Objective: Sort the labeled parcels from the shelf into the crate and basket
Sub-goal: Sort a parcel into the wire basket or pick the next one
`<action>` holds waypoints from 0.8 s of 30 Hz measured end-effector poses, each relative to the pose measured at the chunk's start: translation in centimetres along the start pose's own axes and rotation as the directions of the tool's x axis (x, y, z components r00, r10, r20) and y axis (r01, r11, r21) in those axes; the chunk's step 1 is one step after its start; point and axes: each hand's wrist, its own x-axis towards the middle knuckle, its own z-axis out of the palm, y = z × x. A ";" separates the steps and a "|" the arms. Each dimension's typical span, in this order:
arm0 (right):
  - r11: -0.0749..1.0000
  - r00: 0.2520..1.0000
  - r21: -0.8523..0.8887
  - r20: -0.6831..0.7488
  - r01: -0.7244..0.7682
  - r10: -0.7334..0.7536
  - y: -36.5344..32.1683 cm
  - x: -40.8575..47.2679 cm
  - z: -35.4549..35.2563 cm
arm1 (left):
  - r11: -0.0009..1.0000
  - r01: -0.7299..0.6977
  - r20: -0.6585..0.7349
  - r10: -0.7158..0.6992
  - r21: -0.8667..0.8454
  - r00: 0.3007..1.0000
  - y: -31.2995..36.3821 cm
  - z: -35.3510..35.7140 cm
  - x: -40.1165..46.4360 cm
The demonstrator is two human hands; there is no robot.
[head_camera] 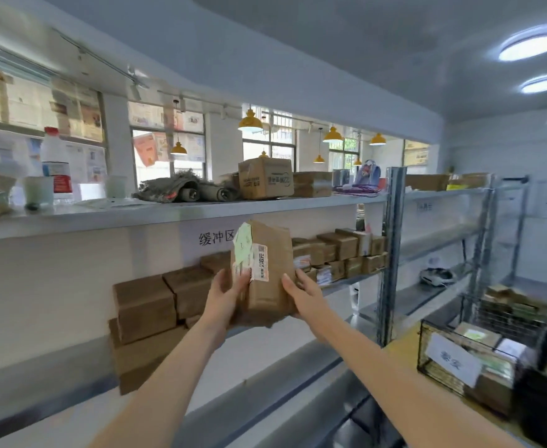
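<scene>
Two bare forearms are showing, sleeveless to the frame edge; left hand (225, 294) and right hand (304, 294) are wearing nothing.

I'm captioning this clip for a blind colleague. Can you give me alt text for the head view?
Two bare hands, left hand and right hand, hold a brown cardboard parcel with a green-and-white label up before a shelf of stacked parcels. A wire basket of parcels sits lower right.

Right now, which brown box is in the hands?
The box with the green label, held up between the left hand and right hand; the others sit on shelves.
</scene>
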 end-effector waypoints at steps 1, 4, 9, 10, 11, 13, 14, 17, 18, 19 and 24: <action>1.000 0.999 -0.007 -0.031 0.019 -0.019 -0.4 -0.9 -2.2 | 0.999 0.035 0.054 -0.034 -0.016 0.998 -0.4 2.1 -0.5; 0.991 0.993 -0.128 -0.105 0.041 -0.055 -0.8 -3.7 -8.2 | 0.998 0.057 0.156 -0.054 -0.016 0.986 -1.6 8.2 -2.2; 0.959 0.964 -0.283 -0.245 0.027 -0.100 -0.8 -8.1 -17.3 | 0.997 -0.071 0.227 0.061 0.035 0.972 -2.8 17.6 -5.6; 0.967 0.960 -0.254 -0.266 0.014 -0.084 -1.0 -9.1 -18.8 | 0.997 -0.067 0.256 0.059 0.025 0.965 -3.2 19.2 -6.1; 0.977 0.955 -0.215 -0.290 -0.004 -0.060 -1.1 -9.7 -20.3 | 0.998 -0.062 0.288 0.053 0.024 0.956 -3.6 20.9 -6.5; 0.989 0.940 -0.145 -0.339 -0.023 -0.028 -1.3 -10.8 -23.2 | 0.998 -0.054 0.352 0.046 0.013 0.935 -4.5 24.2 -7.3; 0.988 0.932 -0.145 -0.363 -0.045 -0.011 -1.4 -11.2 -24.7 | 0.999 -0.041 0.386 0.038 -0.002 0.922 -4.9 25.7 -7.8; 0.980 0.912 -0.178 -0.410 -0.093 0.012 -1.2 -12.9 -29.2 | 0.999 0.009 0.483 0.011 -0.040 0.876 -6.0 30.2 -8.9; 0.976 0.900 -0.188 -0.437 -0.107 0.014 -0.9 -13.5 -30.6 | 0.999 0.025 0.507 -0.002 -0.039 0.862 -6.5 31.6 -9.0; 0.974 0.887 -0.194 -0.461 -0.114 0.012 -0.5 -14.0 -32.2 | 0.998 0.043 0.533 -0.016 -0.038 0.846 -7.0 33.2 -9.0; 0.969 0.819 -0.193 -0.574 -0.154 0.016 0.5 -15.5 -39.3 | 0.996 0.085 0.623 -0.078 0.018 0.778 -9.9 40.9 -8.1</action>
